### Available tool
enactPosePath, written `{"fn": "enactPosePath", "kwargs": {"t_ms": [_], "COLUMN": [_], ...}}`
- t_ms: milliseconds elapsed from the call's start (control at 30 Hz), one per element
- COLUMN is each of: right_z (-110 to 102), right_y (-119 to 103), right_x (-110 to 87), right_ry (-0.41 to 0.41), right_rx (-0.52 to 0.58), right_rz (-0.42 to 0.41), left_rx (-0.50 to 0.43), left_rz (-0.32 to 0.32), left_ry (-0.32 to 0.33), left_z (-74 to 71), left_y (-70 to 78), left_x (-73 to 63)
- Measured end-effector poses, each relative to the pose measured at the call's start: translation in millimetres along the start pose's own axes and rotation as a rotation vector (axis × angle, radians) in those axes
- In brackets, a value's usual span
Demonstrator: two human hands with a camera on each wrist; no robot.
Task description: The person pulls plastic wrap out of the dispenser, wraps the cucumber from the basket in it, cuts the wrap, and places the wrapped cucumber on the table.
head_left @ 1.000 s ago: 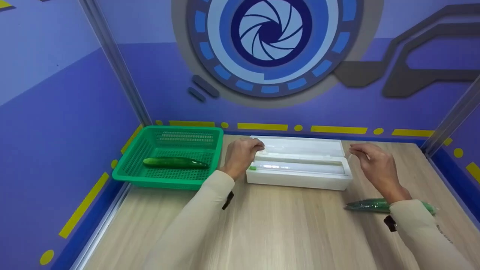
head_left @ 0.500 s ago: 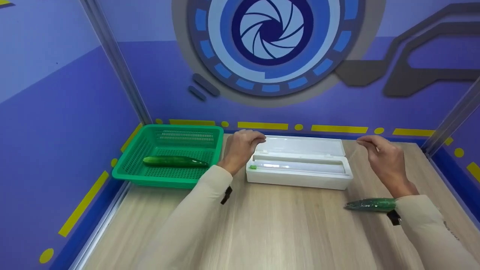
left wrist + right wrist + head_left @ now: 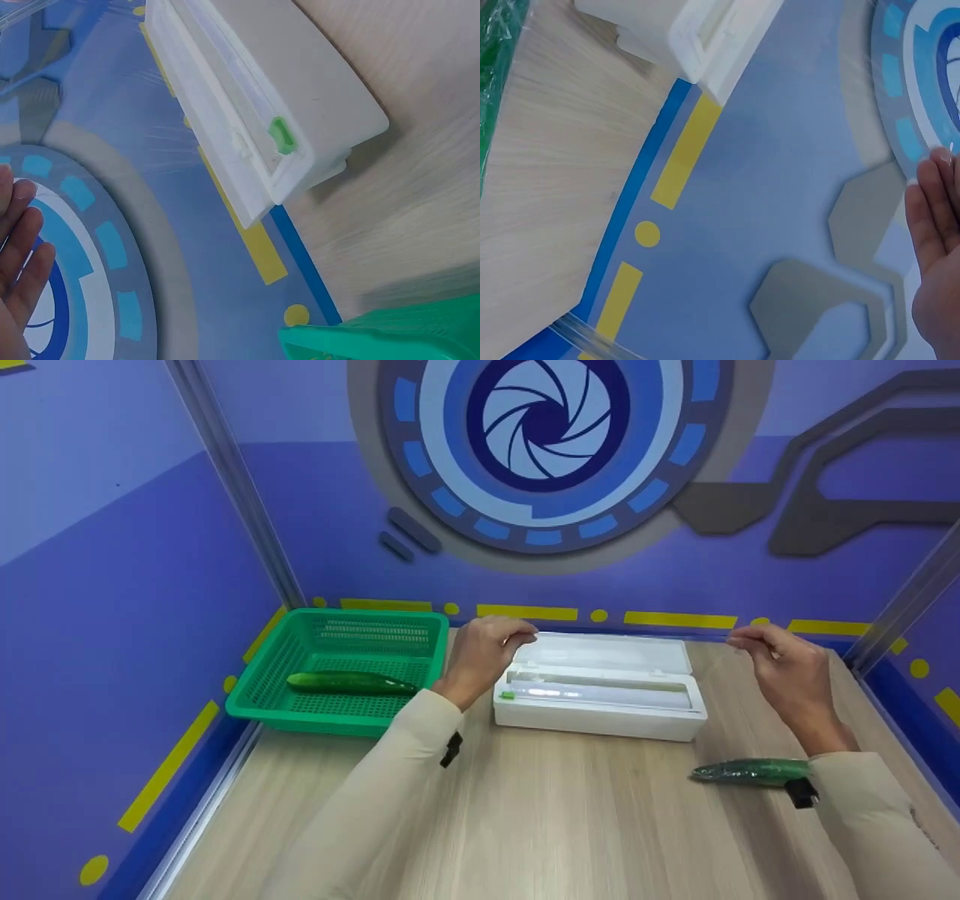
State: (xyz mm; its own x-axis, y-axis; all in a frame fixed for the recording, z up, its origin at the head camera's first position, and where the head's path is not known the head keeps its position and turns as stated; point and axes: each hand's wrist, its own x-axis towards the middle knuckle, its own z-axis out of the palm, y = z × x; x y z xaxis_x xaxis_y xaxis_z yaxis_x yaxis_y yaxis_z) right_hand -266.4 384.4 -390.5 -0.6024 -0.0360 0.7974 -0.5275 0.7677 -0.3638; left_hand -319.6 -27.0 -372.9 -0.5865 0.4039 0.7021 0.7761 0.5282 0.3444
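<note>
My left hand (image 3: 480, 660) is raised above the left end of a white cling film dispenser (image 3: 600, 726), thumb and fingertips together. My right hand (image 3: 799, 679) is up beyond the dispenser's right end in a like pinch. Between them stretches a thin clear sheet of cling film (image 3: 161, 142), showing as faint creases and glints in the left wrist view. The dispenser's lid (image 3: 607, 652) stands open at the back. Inside lies the film roll (image 3: 600, 694), with a green slider (image 3: 508, 695) at the left end. A film-wrapped cucumber (image 3: 750, 770) lies partly hidden under my right forearm.
A green basket (image 3: 322, 724) with one bare cucumber (image 3: 349, 683) stands at the left, against the wall. Blue printed wall panels close in the wooden table (image 3: 570, 810) at the back and on both sides.
My right hand has moved right and slightly up, away from the dispenser. The left hand has risen a little, so the hands are farther apart. Dispenser, basket and cucumbers stay put.
</note>
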Motion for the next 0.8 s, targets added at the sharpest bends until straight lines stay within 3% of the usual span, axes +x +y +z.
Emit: {"fn": "enactPosePath", "kwargs": {"t_ms": [267, 600, 800], "right_z": [-29.2, -51.3, -50.3], "right_y": [-1.0, 12.1, 15.4], "right_x": [-7.5, -22.5, -32.4], "right_ry": [-0.29, -0.647, -0.898], "right_rx": [0.166, 0.359, 0.488], "right_rz": [0.253, 0.29, 0.277], "left_rx": [-0.096, -0.274, -0.288], "left_rz": [0.057, 0.047, -0.036], "left_ry": [-0.106, -0.403, -0.6], "left_z": [-10.0, -10.2, -8.5], "left_y": [5.2, 12.2, 13.3], "left_x": [-12.7, -33.0, -51.7]}}
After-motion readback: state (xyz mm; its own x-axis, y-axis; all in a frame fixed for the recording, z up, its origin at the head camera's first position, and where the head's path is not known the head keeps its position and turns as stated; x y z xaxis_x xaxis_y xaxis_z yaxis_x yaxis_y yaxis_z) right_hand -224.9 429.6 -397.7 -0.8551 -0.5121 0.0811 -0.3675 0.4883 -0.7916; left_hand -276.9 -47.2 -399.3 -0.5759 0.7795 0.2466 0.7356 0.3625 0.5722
